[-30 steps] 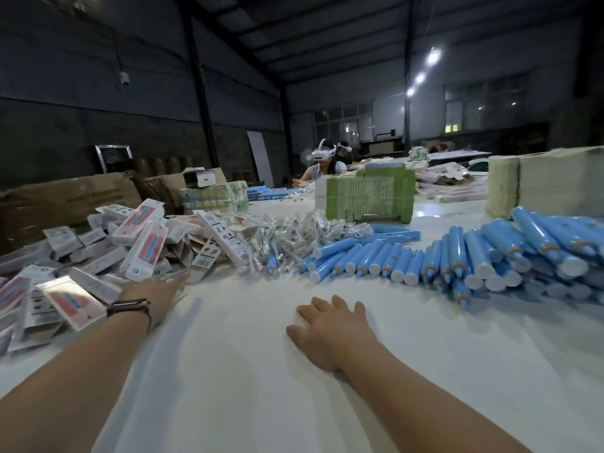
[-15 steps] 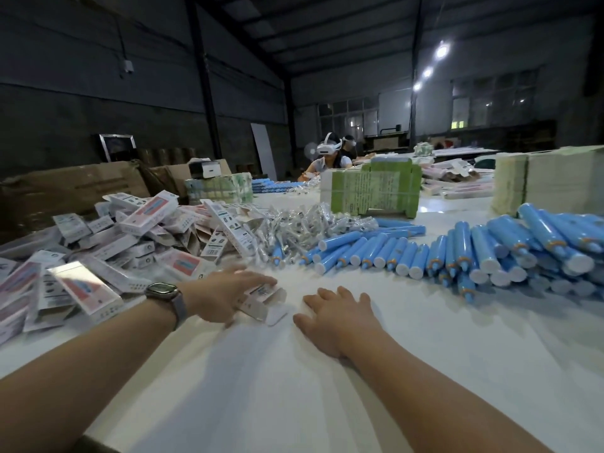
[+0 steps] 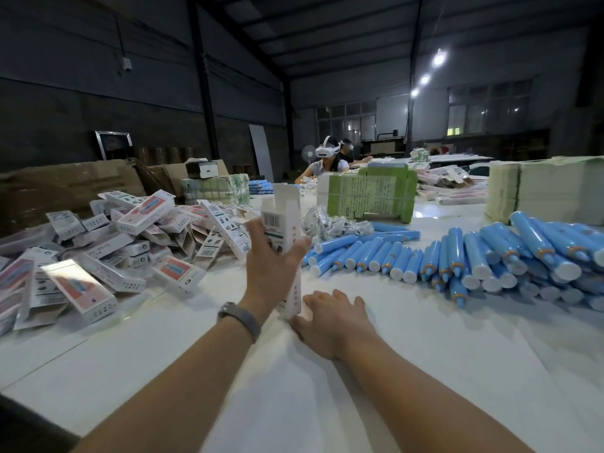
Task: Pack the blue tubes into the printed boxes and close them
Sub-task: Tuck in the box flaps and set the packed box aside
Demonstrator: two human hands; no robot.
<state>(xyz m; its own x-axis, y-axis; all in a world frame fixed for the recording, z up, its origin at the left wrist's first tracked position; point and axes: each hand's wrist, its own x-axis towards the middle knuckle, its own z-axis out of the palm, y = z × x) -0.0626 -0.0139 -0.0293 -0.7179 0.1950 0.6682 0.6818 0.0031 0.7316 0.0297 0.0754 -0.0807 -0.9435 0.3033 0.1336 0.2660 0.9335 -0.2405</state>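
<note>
L hand [image 3: 271, 273] holds one printed box [image 3: 283, 223] upright over the table [image 3: 425, 371], fingers and thumb wrapped round its lower half, top flap open. Thin card, prob light and easy to crush, so grip the narrow edges, not the faces. R hand [image 3: 333, 322] lies flat, fingers relaxed, thumb touching the box base, holding nothing. Blue tubes [image 3: 457, 256] piled to the right, look smooth and may roll.

Both forearms are bare to the frame edge, no sleeves visible; the left wrist carries a grey band [image 3: 241, 318], slim and smooth, its face turned out of view.
</note>
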